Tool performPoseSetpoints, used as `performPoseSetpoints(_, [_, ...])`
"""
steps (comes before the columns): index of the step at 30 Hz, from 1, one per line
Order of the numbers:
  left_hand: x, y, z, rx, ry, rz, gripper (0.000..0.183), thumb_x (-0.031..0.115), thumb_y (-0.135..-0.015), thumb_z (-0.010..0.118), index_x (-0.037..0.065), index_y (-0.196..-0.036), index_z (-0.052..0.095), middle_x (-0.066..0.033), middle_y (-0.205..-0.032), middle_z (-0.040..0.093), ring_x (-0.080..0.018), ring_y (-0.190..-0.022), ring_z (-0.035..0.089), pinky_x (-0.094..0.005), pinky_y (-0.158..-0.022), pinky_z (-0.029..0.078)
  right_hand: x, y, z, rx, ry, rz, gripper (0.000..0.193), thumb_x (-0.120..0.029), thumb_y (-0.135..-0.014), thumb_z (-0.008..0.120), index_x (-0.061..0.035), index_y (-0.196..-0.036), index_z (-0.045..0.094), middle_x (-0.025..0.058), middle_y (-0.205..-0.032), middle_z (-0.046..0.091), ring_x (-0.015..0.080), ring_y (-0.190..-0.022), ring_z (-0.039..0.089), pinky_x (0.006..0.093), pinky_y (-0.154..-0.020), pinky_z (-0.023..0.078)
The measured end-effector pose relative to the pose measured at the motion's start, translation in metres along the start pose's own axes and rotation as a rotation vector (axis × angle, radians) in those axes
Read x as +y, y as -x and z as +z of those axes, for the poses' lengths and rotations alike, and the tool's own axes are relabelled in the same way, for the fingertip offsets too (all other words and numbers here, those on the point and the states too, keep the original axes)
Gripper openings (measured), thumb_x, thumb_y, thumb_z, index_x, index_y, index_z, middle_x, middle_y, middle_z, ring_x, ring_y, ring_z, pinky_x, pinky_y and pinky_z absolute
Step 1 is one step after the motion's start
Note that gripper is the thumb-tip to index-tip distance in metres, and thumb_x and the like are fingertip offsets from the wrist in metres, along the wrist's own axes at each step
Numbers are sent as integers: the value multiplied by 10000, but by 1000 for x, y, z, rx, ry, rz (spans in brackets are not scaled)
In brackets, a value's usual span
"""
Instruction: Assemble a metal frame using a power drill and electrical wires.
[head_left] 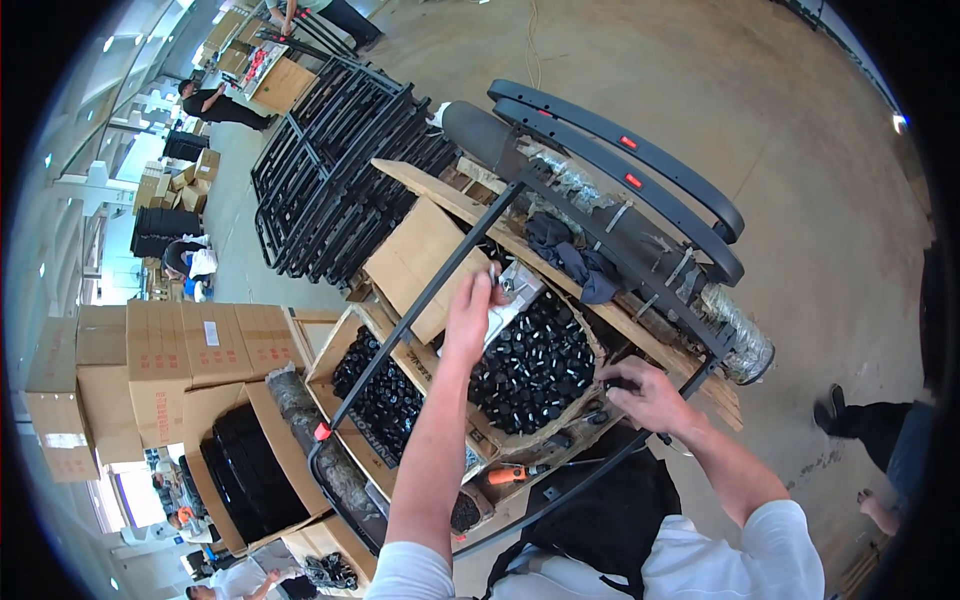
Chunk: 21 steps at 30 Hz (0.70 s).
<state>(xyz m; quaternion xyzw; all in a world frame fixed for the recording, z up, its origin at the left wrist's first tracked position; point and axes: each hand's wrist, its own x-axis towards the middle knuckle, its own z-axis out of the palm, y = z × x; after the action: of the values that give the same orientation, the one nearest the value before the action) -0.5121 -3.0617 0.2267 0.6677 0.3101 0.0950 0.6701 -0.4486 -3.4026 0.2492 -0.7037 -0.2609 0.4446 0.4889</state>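
My left hand (468, 318) reaches over the far end of a box of small black plastic caps (530, 365). Its fingers are closed beside a clear plastic bag (520, 290) of small metallic pieces; what they pinch is too small to make out. At the box's right rim, my right hand (648, 395) is closed on a small black part (622, 384), partly hidden by the fingers. A black metal tube frame (425, 300) lies across the boxes, and both arms reach over it. More black parts fill a wooden bin (385, 385) on the left.
An orange-handled tool (507, 475) lies near me. Beyond the boxes are a wooden plank (560, 265), a dark cloth (572, 258), and padded rolls with curved black bars (620, 150). Stacked black frames (335, 165) stand far left; cartons (190, 350) stand left. Another person (885, 440) is at right.
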Motion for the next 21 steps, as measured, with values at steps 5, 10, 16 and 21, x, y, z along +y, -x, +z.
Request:
performPoseSetpoints(5, [43, -120, 20, 110, -541, 281, 374, 327, -1078, 604, -24, -1189, 672, -140, -1044, 734, -238, -867, 703, -373, -803, 553, 13, 30, -7, 90, 46, -102, 341, -131, -911, 730, -74, -1248, 723, 124, -1133, 628, 280, -1055, 643, 380, -883, 547])
performPoseSetpoints(10, [41, -178, 26, 128, -836, 402, 340, 328, -1080, 590, 23, -1203, 678, -219, -1108, 740, -382, -978, 719, -467, -843, 550, 22, 60, -9, 178, -3, -47, 329, -109, -906, 735, -87, -1235, 724, 105, -1095, 601, 244, -972, 627, 359, -838, 541])
performPoseSetpoints(16, [35, -190, 32, 94, -911, 629, 302, 268, -1089, 578, 54, -1252, 715, -182, -1107, 743, -357, -1032, 716, -431, -905, 553, 25, 72, -18, 201, -77, 59, 329, -98, -903, 725, -95, -1232, 731, 93, -1115, 608, 223, -938, 627, 347, -815, 544])
performPoseSetpoints(21, [29, -186, 53, 105, -842, 636, 310, 271, -1074, 606, 73, -1297, 692, -194, -1135, 727, -371, -1065, 691, -455, -923, 543, 26, 69, -26, 287, -18, 27, 325, -95, -898, 725, -94, -1223, 739, 89, -1146, 622, 211, -913, 638, 336, -805, 550])
